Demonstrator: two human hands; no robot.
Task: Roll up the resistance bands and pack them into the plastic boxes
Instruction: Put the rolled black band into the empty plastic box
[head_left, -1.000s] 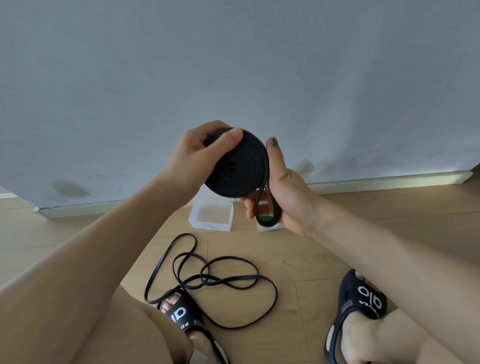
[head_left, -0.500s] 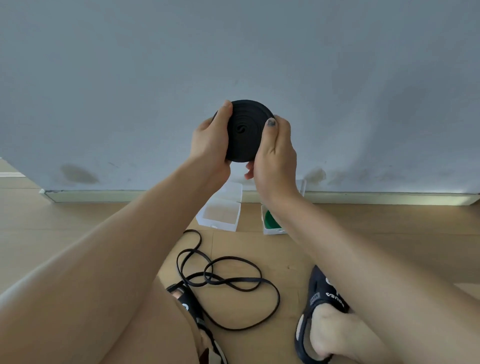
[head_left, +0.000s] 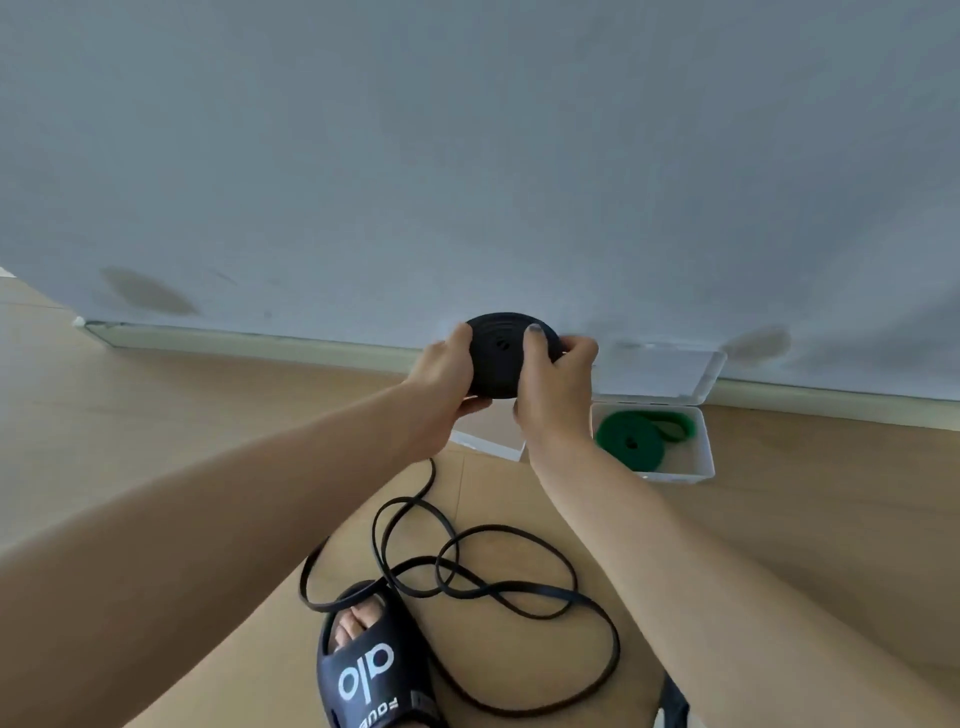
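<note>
A tightly rolled black resistance band (head_left: 501, 358) is held out in front of me, near the wall. My left hand (head_left: 447, 382) grips its left edge and my right hand (head_left: 553, 384) grips its right side, thumb across the face. Below the hands lies a clear plastic box (head_left: 491, 444), mostly hidden by them. To the right stands a second clear box (head_left: 701, 457) with its lid up, and a rolled green band (head_left: 631, 441) lies inside. A thin black band (head_left: 467, 571) lies loose and tangled on the floor.
The wood floor meets a grey wall (head_left: 467, 156) with a pale skirting board (head_left: 260, 345). My left foot in a black sandal (head_left: 369, 670) rests at the bottom, over part of the loose band. A second sandal edge (head_left: 675, 699) shows at the lower right.
Both hands have carried the rolled black band forward and down, from chest height to just above the left box. The open box with the green band has come into full view.
</note>
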